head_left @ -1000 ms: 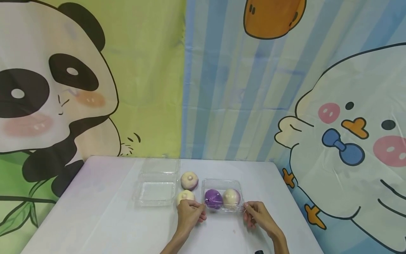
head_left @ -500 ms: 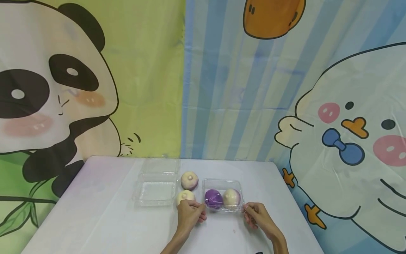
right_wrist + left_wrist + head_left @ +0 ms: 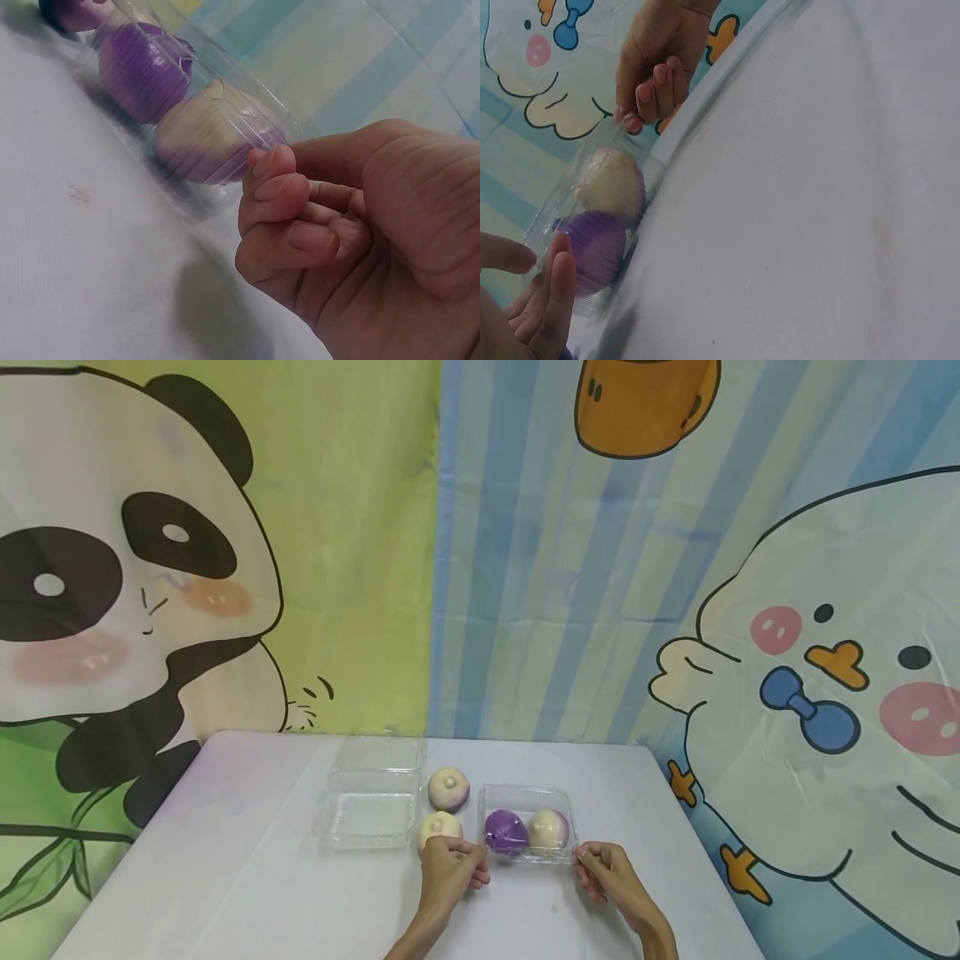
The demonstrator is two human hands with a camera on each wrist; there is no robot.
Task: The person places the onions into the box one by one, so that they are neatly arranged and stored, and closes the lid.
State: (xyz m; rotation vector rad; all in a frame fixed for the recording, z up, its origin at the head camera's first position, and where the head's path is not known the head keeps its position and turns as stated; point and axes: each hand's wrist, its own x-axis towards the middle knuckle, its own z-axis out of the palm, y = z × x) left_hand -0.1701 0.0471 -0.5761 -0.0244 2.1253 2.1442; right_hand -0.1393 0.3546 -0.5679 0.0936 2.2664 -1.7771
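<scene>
A clear plastic clamshell box [image 3: 527,795], its lid down, stands on the white table. Inside it lie a purple round vegetable [image 3: 506,832] and a cream-and-purple, turnip-like one [image 3: 548,830]. My left hand [image 3: 450,875] holds the box's near left corner with thumb and fingers. At the near right corner, my right hand [image 3: 611,875] pinches the rim; the right wrist view shows the thumb and index fingertip at the plastic edge, with the other fingers curled. Just beyond my left hand sits another turnip-like vegetable [image 3: 441,827], partly covered by the fingers.
Farther back is one more turnip-like vegetable [image 3: 448,789]. To the left, a second clear box [image 3: 367,842] lies with its lid folded back. A cartoon-printed curtain [image 3: 360,568] hangs behind the table [image 3: 247,860].
Both hands stay at the box's near corners, and the box and vegetables keep their places. The head view has tilted very slightly upward. A dark object at the bottom edge has left the view.
</scene>
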